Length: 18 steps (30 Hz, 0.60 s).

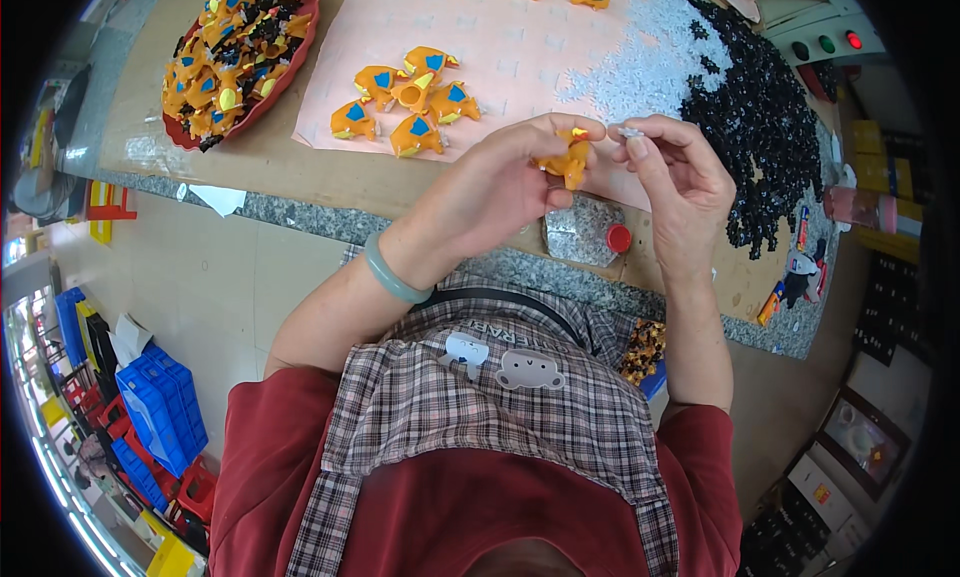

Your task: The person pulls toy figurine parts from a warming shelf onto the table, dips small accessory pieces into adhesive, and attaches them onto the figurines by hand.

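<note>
Between its thumb and fingers, my left hand (500, 182) holds an orange toy figure (568, 164) with a bit of yellow at its top. My right hand (685, 182) is closed in a pinch on a small whitish clear piece (629, 132), just right of the figure; the two do not touch. Beyond my left hand, a cluster of orange figures (413, 95) with blue and yellow patches lies on a pink sheet (330, 87). Past my right hand spread a heap of small white clear pieces (640, 72) and a larger heap of small black pieces (750, 127).
A red scalloped tray (312, 17) at the far left holds orange figures mixed with black pieces. A clear bottle with a red cap (618, 239) lies near the table's front edge. Small tubes (771, 304) sit at the right corner. Blue crates (165, 407) stand at the lower left.
</note>
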Each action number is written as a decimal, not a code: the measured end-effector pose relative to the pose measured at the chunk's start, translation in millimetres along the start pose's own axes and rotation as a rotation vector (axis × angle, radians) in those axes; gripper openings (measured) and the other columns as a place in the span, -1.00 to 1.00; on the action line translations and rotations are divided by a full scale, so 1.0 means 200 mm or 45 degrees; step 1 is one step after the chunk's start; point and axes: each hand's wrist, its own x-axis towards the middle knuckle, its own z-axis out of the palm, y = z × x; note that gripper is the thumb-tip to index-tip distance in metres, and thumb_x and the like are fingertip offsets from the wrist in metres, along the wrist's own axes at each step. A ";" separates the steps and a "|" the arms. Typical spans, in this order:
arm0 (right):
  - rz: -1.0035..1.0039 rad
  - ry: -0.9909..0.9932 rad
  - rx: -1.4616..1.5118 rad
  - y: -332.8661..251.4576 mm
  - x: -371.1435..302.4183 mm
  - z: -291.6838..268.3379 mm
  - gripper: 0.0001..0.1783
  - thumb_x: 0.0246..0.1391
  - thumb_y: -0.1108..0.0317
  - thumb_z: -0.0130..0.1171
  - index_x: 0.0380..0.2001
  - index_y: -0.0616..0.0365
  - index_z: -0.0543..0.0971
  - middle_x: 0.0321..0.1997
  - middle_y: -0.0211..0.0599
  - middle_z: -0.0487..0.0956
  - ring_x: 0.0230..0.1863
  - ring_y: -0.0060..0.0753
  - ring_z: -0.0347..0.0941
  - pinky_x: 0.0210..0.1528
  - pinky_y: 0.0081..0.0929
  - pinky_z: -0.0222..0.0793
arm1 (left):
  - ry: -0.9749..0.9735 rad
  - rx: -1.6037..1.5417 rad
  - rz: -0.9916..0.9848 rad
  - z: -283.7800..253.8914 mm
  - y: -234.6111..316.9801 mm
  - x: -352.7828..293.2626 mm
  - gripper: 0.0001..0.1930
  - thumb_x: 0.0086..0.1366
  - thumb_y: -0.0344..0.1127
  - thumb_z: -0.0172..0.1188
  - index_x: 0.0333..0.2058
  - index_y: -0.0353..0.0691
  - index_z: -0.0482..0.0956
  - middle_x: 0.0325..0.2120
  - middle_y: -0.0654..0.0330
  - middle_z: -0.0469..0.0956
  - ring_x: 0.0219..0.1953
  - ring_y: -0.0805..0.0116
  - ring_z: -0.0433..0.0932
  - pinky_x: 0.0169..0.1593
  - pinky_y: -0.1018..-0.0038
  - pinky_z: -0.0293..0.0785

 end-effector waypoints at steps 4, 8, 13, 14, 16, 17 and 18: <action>-0.026 -0.039 -0.200 -0.02 -0.02 -0.02 -0.86 0.10 0.60 0.21 -0.23 0.29 0.61 -0.24 -0.31 0.62 -0.28 -0.56 0.55 -0.18 -0.60 0.50 | -0.053 -0.026 -0.006 -0.03 -0.01 0.00 -0.65 0.41 -0.25 0.03 0.10 -0.22 0.41 -0.22 0.20 0.48 -0.29 0.50 0.43 -0.32 0.65 0.29; -0.112 -0.113 -0.403 -0.04 -0.04 -0.01 -0.84 0.07 0.62 0.21 -0.23 0.29 0.62 -0.26 -0.30 0.61 -0.27 -0.56 0.53 -0.19 -0.62 0.47 | -0.034 0.026 -0.030 -0.01 -0.01 -0.03 -0.64 0.42 -0.28 0.02 0.14 -0.22 0.36 -0.25 0.19 0.47 -0.31 0.51 0.42 -0.32 0.65 0.29; -0.140 -0.170 -0.522 -0.05 -0.06 0.01 -0.83 0.09 0.65 0.18 -0.22 0.33 0.61 -0.21 -0.26 0.58 -0.20 -0.52 0.50 -0.14 -0.63 0.42 | -0.088 0.035 -0.059 -0.01 -0.02 -0.03 -0.64 0.42 -0.28 0.03 0.13 -0.23 0.35 -0.32 0.22 0.46 -0.40 0.55 0.37 -0.39 0.68 0.26; -0.151 -0.171 -0.544 -0.04 -0.06 0.01 -0.83 0.08 0.65 0.17 -0.23 0.33 0.62 -0.21 -0.26 0.58 -0.20 -0.52 0.50 -0.15 -0.63 0.42 | -0.078 0.039 -0.073 0.00 -0.01 -0.03 -0.64 0.41 -0.27 0.04 0.12 -0.23 0.36 -0.34 0.24 0.45 -0.43 0.57 0.35 -0.42 0.69 0.24; -0.190 -0.154 -0.563 -0.04 -0.06 0.02 -0.82 0.06 0.64 0.20 -0.24 0.30 0.63 -0.24 -0.25 0.59 -0.25 -0.51 0.52 -0.20 -0.62 0.44 | -0.067 0.041 -0.086 0.00 -0.02 -0.03 -0.65 0.41 -0.26 0.04 0.11 -0.23 0.37 -0.36 0.25 0.45 -0.45 0.58 0.33 -0.44 0.70 0.22; -0.231 -0.135 -0.581 -0.04 -0.06 0.03 -0.82 0.04 0.63 0.22 -0.25 0.27 0.64 -0.27 -0.25 0.61 -0.31 -0.51 0.54 -0.25 -0.60 0.45 | -0.041 0.027 -0.091 0.01 -0.02 -0.03 -0.66 0.41 -0.26 0.05 0.09 -0.23 0.38 -0.36 0.25 0.45 -0.47 0.59 0.32 -0.45 0.71 0.21; -0.271 -0.115 -0.599 -0.04 -0.06 0.03 -0.81 0.01 0.62 0.24 -0.26 0.25 0.66 -0.31 -0.25 0.62 -0.37 -0.50 0.55 -0.31 -0.59 0.47 | -0.015 0.012 -0.097 0.01 -0.03 -0.03 -0.67 0.40 -0.26 0.06 0.08 -0.24 0.38 -0.37 0.25 0.45 -0.48 0.59 0.31 -0.47 0.71 0.20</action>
